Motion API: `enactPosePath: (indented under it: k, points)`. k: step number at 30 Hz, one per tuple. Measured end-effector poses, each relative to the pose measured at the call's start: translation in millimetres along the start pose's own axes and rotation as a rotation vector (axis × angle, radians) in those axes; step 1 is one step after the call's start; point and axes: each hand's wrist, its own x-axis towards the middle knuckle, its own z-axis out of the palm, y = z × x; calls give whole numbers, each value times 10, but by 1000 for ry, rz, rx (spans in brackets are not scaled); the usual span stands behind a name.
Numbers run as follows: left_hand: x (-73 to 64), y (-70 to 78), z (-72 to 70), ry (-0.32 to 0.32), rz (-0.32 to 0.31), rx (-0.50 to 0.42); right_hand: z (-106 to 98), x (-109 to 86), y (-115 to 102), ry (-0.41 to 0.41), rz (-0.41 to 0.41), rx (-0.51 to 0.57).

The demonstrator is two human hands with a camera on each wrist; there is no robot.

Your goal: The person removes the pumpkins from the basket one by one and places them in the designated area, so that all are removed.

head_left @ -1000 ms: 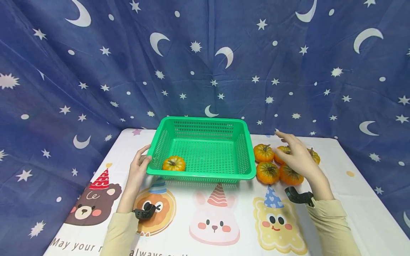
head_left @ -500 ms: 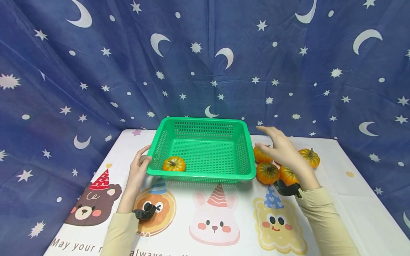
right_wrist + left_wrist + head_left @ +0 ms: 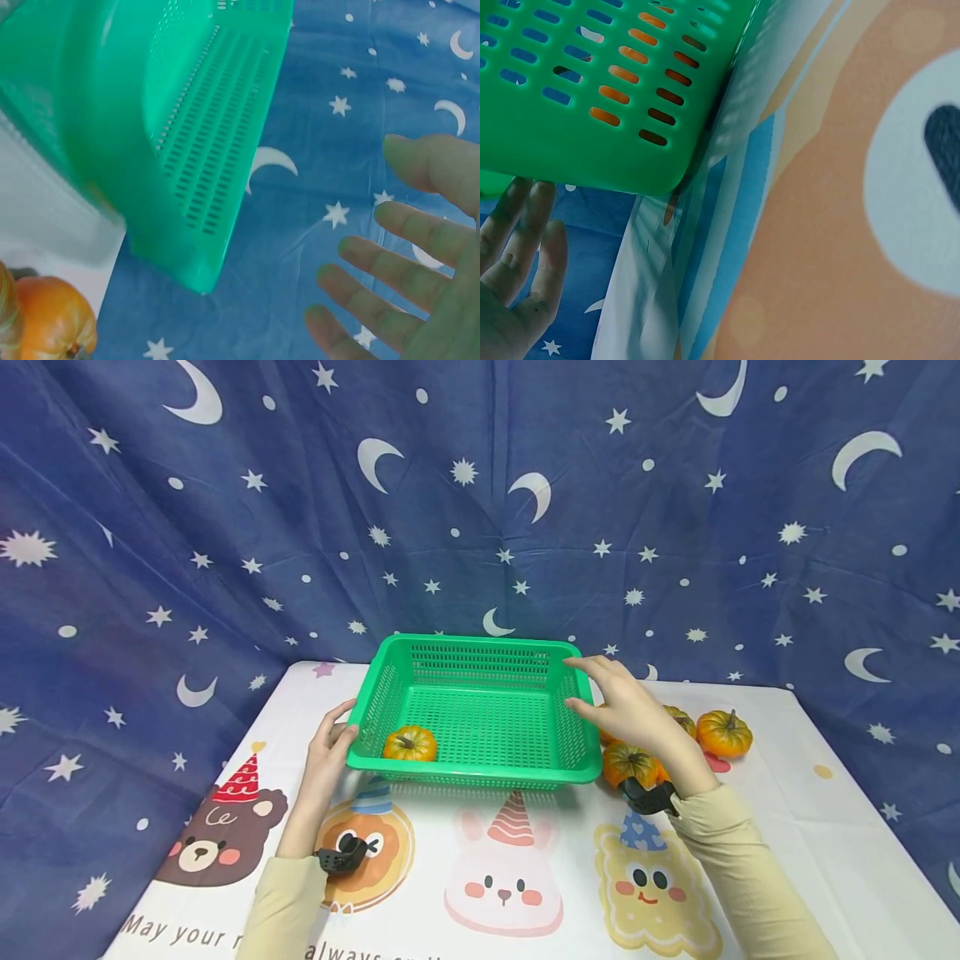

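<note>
A green plastic basket with slotted walls stands on the table, one small orange pumpkin in its near left corner. My left hand touches the basket's left rim; in the left wrist view its fairly straight fingers meet the basket's edge. Over the right rim hovers my right hand, fingers spread and holding nothing. In the right wrist view the fingers are apart from the basket. Several more pumpkins lie right of the basket, partly hidden by my right hand and forearm.
The farthest right pumpkin sits apart from the others. A white tablecloth printed with cartoon animals covers the table. Behind it hangs a blue curtain with moons and stars. Each wrist carries a black camera.
My right hand has moved left from above the pumpkins to the basket's right rim, fingers still spread and empty. The left hand and the basket stay in place.
</note>
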Motion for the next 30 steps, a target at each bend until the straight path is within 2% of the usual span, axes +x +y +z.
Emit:
enactPosePath:
  k: [9,19,30]
  points:
    - [10,-11,-4,11,7,-4,63,163,-189,-51,-75,-43]
    - [12,-22,-8,19,28,-8,138,342,-388,-109,-224,-158]
    - [1,-20,-10,-4,27,4,290,546,-453,-218,-266,-213]
